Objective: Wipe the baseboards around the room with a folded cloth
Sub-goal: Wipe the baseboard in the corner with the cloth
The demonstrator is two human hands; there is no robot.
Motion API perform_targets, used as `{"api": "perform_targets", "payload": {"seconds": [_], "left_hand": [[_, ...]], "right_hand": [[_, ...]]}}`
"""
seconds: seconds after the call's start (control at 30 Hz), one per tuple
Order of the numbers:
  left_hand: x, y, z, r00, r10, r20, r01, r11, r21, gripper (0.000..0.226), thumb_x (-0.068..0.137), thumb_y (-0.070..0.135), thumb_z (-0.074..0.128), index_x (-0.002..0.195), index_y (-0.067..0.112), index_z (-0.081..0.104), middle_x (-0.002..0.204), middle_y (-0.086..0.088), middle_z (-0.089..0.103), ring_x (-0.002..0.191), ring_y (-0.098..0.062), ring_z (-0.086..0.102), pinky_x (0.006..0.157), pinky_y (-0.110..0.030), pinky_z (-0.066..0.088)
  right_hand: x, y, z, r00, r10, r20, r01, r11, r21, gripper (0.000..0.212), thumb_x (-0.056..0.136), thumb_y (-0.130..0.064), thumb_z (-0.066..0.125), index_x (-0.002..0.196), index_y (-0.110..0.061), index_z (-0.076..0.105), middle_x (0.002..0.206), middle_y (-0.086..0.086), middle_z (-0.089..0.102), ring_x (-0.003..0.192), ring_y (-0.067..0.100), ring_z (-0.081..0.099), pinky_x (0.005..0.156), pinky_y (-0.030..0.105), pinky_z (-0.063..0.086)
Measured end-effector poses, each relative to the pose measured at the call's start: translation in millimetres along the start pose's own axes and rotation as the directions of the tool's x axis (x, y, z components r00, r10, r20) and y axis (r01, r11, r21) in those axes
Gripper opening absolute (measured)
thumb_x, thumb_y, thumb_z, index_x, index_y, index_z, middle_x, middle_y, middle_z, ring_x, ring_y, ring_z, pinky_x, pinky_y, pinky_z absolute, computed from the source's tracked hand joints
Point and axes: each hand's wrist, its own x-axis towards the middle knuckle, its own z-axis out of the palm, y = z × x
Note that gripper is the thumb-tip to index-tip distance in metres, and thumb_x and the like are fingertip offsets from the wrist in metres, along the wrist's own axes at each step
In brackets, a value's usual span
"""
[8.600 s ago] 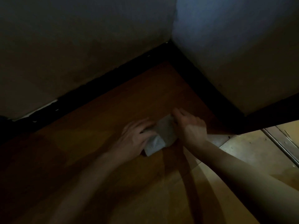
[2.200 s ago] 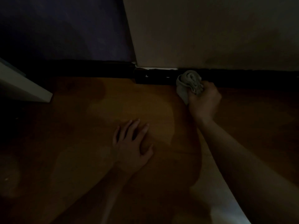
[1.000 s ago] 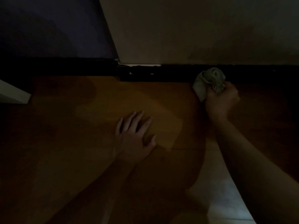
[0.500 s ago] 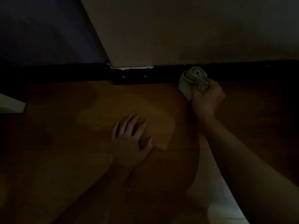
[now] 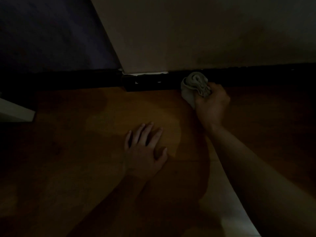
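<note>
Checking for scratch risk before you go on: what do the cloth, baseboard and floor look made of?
Cloth: soft pale woven fabric, bunched into folds in the right hand. Baseboard: dark, probably painted; pale chips near the corner suggest paint, core unclear. Floor: warm brown, smooth, faint plank seams; wood or laminate, dim light leaves it open.

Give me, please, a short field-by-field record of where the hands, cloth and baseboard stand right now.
right hand: closed around the cloth
cloth: bunched, pale, pressed against the baseboard
baseboard: dark strip where wall meets floor, chipped near the corner
left hand: flat on the floor, fingers spread, holding nothing
floor: brown wood
lighting: dim, detail hard to read
</note>
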Motion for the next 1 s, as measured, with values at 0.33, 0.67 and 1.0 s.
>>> {"api": "perform_targets", "payload": {"seconds": [0.33,0.67,1.0], "left_hand": [[-1,-4,6,1.0,0.008,0.002,-0.008,1.0,0.003,0.062,0.089,0.059,0.051,0.147,0.039,0.047,0.157,0.005,0.041,0.146,-0.023,0.036,0.117,-0.054,0.024],[-1,-5,5,1.0,0.005,0.03,-0.006,1.0,0.001,0.062,0.091,0.059,0.049,0.149,0.039,0.045,0.159,0.005,0.037,0.148,-0.021,0.032,0.117,-0.056,0.024],[0,-4,2,0.999,0.002,0.049,-0.002,1.0,0.002,0.062,0.09,0.058,0.05,0.149,0.039,0.045,0.159,0.005,0.038,0.148,-0.021,0.032,0.119,-0.053,0.02]], "right_hand": [[-5,-12,12,0.994,-0.081,0.077,0.08,0.997,0.007,0.017,0.079,-0.02,0.067,0.093,-0.01,0.069,0.095,0.01,0.064,0.083,0.025,0.061,0.067,0.031,0.047],[11,17,-12,0.997,0.073,-0.035,-0.073,0.997,-0.006,0.019,0.081,-0.023,0.067,0.095,-0.011,0.068,0.098,0.01,0.066,0.087,0.023,0.061,0.068,0.022,0.036],[14,19,-13,0.997,0.077,-0.016,-0.077,0.997,-0.018,0.024,0.081,-0.027,0.069,0.101,-0.012,0.069,0.101,0.01,0.067,0.089,0.022,0.062,0.071,0.021,0.037]]}}
